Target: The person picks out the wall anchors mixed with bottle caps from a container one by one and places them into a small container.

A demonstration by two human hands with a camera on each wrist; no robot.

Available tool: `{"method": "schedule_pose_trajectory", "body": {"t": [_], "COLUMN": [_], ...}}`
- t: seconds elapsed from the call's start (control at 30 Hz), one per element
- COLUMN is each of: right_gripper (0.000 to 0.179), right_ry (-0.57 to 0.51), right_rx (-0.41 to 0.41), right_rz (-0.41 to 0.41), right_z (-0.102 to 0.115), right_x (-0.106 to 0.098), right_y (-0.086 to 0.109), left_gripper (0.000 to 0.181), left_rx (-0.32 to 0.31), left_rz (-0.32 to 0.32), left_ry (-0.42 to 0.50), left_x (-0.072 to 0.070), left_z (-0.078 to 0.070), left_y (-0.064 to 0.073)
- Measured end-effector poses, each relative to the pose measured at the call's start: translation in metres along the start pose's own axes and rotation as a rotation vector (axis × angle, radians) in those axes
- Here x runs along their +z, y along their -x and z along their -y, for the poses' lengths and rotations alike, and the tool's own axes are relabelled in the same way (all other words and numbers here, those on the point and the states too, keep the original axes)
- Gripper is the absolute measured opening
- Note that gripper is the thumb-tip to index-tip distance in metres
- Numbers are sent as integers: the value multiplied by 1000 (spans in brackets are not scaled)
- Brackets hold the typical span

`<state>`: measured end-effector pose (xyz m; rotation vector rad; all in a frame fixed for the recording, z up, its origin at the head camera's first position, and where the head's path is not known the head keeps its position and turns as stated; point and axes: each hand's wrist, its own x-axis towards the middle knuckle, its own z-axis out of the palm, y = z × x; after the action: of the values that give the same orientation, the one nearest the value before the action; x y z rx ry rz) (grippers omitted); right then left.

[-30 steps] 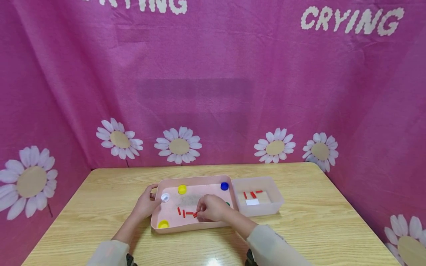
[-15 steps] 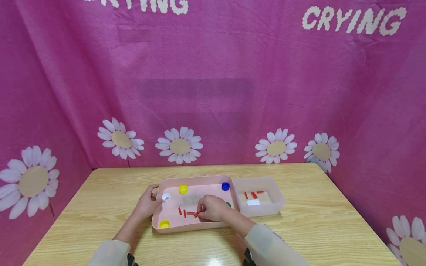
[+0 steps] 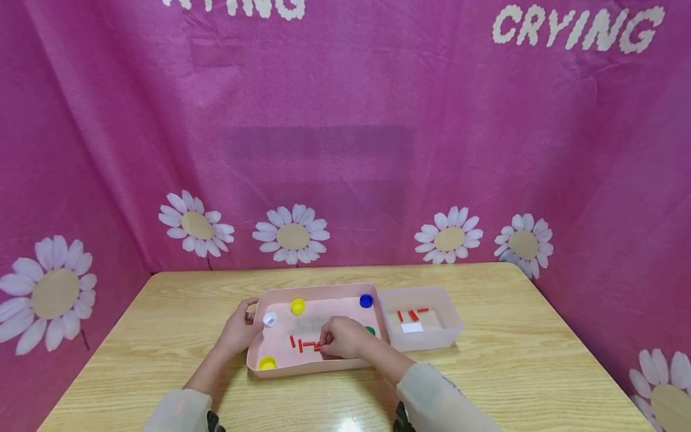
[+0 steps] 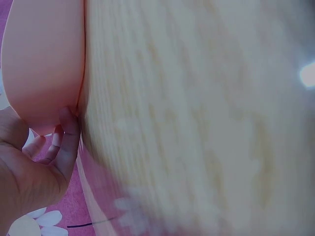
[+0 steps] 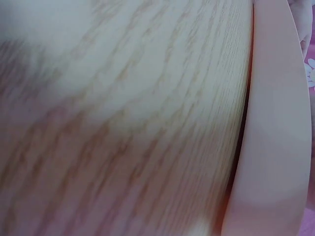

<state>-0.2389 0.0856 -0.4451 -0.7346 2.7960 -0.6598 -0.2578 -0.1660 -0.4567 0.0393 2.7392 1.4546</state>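
Observation:
A shallow pink tray (image 3: 308,370) lies on the table. My left hand (image 3: 239,329) grips its left end; in the left wrist view the fingers and thumb of that hand (image 4: 44,164) close on the corner of the tray wall (image 4: 44,64). Inside the tray, my right hand (image 3: 344,337) pinches a small red stick (image 3: 317,347) between thumb and fingertips, low over the tray floor. Several like it lie in a broken row to the left, among them an upright-lying red stick (image 3: 300,345). The tray wall (image 5: 273,118) hides the right fingers in the right wrist view.
Bottle caps sit about the tray: white (image 3: 270,320), two yellow including one at the back (image 3: 297,306), blue (image 3: 366,300), and green (image 3: 370,330), half hidden by the right hand. A translucent box (image 3: 450,327) against the tray's right end holds red sticks and a white card (image 3: 412,327).
The red stick at my right fingertips has shifted slightly and lies flatter against the end of the row. The left hand keeps its hold on the tray.

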Motion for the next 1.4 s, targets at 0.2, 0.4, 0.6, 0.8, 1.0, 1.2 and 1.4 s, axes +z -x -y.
{"method": "schedule_pose_trajectory", "body": {"t": [0.2, 0.4, 0.6, 0.8, 1.0, 1.2, 1.4], "right_gripper": [10, 9, 7, 6, 4, 4, 4], "right_ry": [-81, -147, -111, -98, -80, -86, -117], "right_rx": [4, 1, -40, -67, -101, -92, -93], "right_rz": [-16, -29, -78, -112, -132, -160, -173], "right_z": [0, -1, -4, -6, -10, -15, -23], "right_x": [-3, -9, -19, -30, -40, -52, -62], "right_y": [2, 5, 6, 8, 13, 19, 23], "left_gripper": [58, 58, 59, 59, 59, 60, 60], "left_rx": [-2, -7, -3, 1, 3, -4, -13], "left_rz": [-5, -2, 1, 5, 6, 4, 4], "left_ry": [-6, -14, -11, -9, -12, -17, -14], "left_x": [0, 0, -1, -1, 0, 1, 0], "left_z": [-1, -1, 0, -1, -1, -1, -1], "left_y": [0, 1, 2, 1, 1, 0, 0]}}
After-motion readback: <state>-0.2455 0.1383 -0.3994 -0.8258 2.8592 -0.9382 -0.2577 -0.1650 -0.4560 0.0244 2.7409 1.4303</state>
